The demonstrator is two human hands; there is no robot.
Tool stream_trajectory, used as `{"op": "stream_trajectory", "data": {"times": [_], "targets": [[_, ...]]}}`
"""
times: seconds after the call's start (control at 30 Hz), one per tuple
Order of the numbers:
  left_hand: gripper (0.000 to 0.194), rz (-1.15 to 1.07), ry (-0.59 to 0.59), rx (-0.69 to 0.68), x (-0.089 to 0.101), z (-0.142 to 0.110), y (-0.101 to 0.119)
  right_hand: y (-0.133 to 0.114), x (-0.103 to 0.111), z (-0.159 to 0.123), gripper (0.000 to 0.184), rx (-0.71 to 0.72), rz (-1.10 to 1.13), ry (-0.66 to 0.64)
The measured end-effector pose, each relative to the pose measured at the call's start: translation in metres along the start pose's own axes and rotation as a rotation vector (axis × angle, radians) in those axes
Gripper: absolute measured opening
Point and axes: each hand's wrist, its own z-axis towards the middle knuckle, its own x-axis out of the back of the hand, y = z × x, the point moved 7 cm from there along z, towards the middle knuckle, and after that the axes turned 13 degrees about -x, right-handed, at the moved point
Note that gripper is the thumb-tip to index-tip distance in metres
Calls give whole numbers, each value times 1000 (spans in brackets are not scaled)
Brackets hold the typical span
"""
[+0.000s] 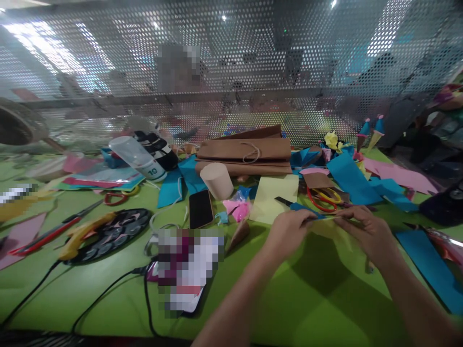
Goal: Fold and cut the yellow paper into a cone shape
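My left hand point(293, 230) and my right hand point(366, 232) face each other over the green table, fingers pinched. Between them they hold a thin piece of pale yellow paper point(327, 227) by its upper edge, and it hangs toward me. Just beyond my left fingers is a tool with a dark, pointed end and a blue part point(297, 206); whether that hand grips it too is unclear. A pale yellow sheet point(262, 205) lies flat behind my left hand. Scissors with red and yellow handles point(320, 206) rest behind the gap between my hands.
A brown paper bag point(246, 152) and a cream roll point(217, 180) stand behind. Left are a phone point(201, 209), a yellow glue gun point(77, 236) on a black palette point(123, 233), and cords. Blue paper point(430, 270) lies at right. A perforated screen point(231, 72) closes the back.
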Motion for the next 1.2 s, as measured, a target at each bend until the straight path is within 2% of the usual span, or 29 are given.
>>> {"op": "stream_trajectory", "data": {"times": [0.23,0.3,0.4,0.47,0.53,0.6,0.73,0.83,1.03,1.1,1.2], "targets": [[18,-26,50,106,24,-1,-11,21,13,4,39,-168,79,30],[18,-23,78,123,31,-2,-12,22,17,4,39,-173,83,59],[18,36,177,92,40,-1,-9,15,19,3,37,-104,69,100],[17,80,198,-4,37,1,0,8,17,2,36,-42,59,106],[21,120,137,-123,25,4,10,2,11,0,34,0,54,95],[27,170,59,-185,10,5,14,-2,6,-2,32,23,45,73],[9,227,30,-128,-1,3,9,-7,0,-6,25,80,33,54],[10,212,26,-125,-2,3,10,-10,-2,-9,20,117,34,42],[12,166,5,-136,-7,3,14,-11,-14,-9,27,109,13,-33],[14,106,30,-116,-6,3,11,-5,-9,-8,26,62,47,6],[15,25,132,-67,1,3,2,4,12,-7,24,-11,103,197]]}}
